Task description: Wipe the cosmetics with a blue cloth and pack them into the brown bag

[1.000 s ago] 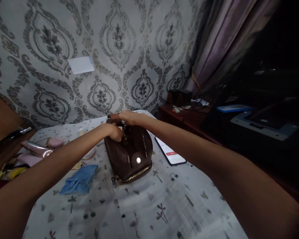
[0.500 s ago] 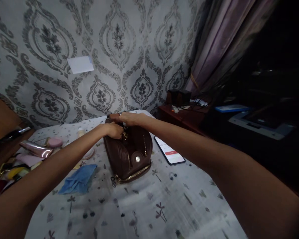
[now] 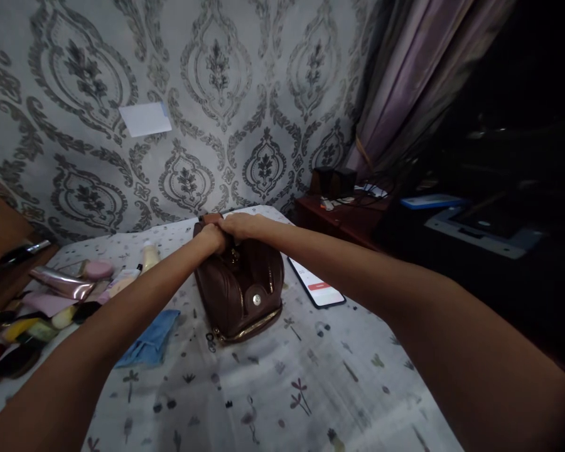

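Observation:
A dark brown leather bag [image 3: 219,295] with gold zips and a round snap lies on the patterned sheet, its top gaping toward me. My left hand [image 3: 213,240] is at the far side of the opening, fingers curled and partly hidden. Right beside it, my right hand [image 3: 240,226] is closed on the bag's far rim near a lighter brown strap [image 3: 211,218]. The two hands meet there, and what lies between their fingertips is hidden. Below them a small gold fitting [image 3: 235,255] shows in the opening.
A phone [image 3: 317,282] lies right of the bag. On the left are a blue cloth [image 3: 150,342], a pink tube [image 3: 63,282], a cream bottle [image 3: 150,256] and several cosmetics. A red-brown table [image 3: 341,223] with cables stands beyond, right of the patterned sheet [image 3: 245,395].
My left hand has moved up and away from the middle of the bag's opening to beside my right hand. The whole view has shifted slightly; the bag stays in place.

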A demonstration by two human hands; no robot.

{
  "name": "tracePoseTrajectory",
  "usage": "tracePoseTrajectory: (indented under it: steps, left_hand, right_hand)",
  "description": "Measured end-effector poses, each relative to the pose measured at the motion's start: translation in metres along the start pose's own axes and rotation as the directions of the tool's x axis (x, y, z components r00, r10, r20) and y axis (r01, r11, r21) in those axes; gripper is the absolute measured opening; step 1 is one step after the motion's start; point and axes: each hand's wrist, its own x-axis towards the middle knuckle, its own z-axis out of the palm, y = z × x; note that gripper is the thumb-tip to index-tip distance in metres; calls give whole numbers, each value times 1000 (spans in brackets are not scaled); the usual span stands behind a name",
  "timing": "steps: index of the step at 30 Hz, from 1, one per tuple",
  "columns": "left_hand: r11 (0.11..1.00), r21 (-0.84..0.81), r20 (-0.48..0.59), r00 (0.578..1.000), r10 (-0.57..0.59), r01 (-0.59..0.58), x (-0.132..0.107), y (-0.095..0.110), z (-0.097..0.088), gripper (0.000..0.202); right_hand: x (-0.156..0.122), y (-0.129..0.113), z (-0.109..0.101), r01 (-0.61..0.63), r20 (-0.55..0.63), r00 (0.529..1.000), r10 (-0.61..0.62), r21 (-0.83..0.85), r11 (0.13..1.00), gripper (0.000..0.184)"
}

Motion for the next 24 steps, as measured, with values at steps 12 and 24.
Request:
tracePoseTrajectory:
  steps: [12,24]
  left_hand:
    - [999,-33,-102,994,-28,25,-4,-4,10,18]
    - [997,-40,-106,992,-73,69,-9,-3,8,25]
  right_hand:
    - [5,9,0,104,248,967,-66,-145,984,34]
    - [7,15,8,100,226,972,-60,-167,981,39]
